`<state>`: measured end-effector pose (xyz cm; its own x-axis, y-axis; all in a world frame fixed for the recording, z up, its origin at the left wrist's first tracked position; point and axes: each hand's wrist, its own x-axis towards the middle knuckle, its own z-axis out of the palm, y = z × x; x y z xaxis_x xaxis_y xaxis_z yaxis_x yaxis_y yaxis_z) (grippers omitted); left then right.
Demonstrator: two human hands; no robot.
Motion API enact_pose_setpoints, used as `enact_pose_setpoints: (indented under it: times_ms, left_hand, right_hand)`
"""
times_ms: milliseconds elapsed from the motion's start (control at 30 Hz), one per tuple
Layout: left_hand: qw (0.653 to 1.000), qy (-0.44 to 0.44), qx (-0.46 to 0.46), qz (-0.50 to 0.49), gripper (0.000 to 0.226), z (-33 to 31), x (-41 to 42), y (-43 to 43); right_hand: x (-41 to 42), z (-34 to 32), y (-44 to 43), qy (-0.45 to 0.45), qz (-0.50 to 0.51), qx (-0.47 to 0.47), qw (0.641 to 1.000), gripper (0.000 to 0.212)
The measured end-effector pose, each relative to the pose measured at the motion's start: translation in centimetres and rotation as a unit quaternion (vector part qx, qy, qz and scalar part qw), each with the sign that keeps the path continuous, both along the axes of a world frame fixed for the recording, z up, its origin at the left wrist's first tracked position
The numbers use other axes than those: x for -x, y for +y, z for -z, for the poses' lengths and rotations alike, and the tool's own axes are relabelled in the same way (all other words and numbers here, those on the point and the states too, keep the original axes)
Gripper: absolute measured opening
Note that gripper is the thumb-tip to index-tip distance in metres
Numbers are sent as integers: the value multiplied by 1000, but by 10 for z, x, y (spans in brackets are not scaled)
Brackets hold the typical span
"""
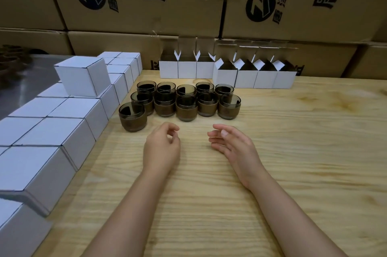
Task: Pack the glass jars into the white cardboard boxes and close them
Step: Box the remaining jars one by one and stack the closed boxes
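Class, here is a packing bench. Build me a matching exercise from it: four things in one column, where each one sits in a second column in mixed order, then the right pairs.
Column A
1. glass jars
2. open white boxes
3. closed white boxes
4. brown cartons

Column B
a. stacked behind the table, with black print
b. packed in rows along the left side, one on top
c. in a row at the back of the table, flaps up
d. clustered in the middle of the table

Pairs: 1-d, 2-c, 3-b, 4-a
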<state>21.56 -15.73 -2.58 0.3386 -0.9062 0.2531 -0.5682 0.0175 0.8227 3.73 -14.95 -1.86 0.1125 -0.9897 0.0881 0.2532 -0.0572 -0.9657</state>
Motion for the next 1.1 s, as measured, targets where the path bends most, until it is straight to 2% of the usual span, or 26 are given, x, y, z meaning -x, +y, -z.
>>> enact_pose_setpoints:
  times_ms: [133, 233, 300, 433, 500, 733, 933, 1100]
  left_hand:
    - [996, -71, -57, 5, 9, -3, 2, -6]
    - [993, -99, -60, 6, 7, -2, 3, -7]
    - [992, -114, -54, 5, 6, -2, 3, -8]
    - [990, -136, -47, 0, 6, 0, 3, -9]
    - [989, -139, -42, -3, 7, 1, 3, -9]
    - [987, -152, -44, 2, 8, 4, 3, -8]
    - [986, -157, -49, 0, 9, 6, 3, -9]
    - [987, -155, -48, -1, 7, 6, 2, -10]
  right_hand:
    - [3, -8, -18, 51, 117, 57, 990, 23]
    - [18, -29, -57, 127, 211, 122, 961, 29]
    - [29, -42, -94, 203, 250, 122, 939, 33]
    - [41, -59, -172, 374, 219, 74, 898, 44]
    - [40, -63, -201, 417, 166, 55, 892, 53]
    - [38, -57, -255, 454, 89, 17, 886, 61]
    - [38, -57, -268, 475, 99, 55, 873, 60]
    - [34, -75, -248, 454, 145, 136, 869, 49]
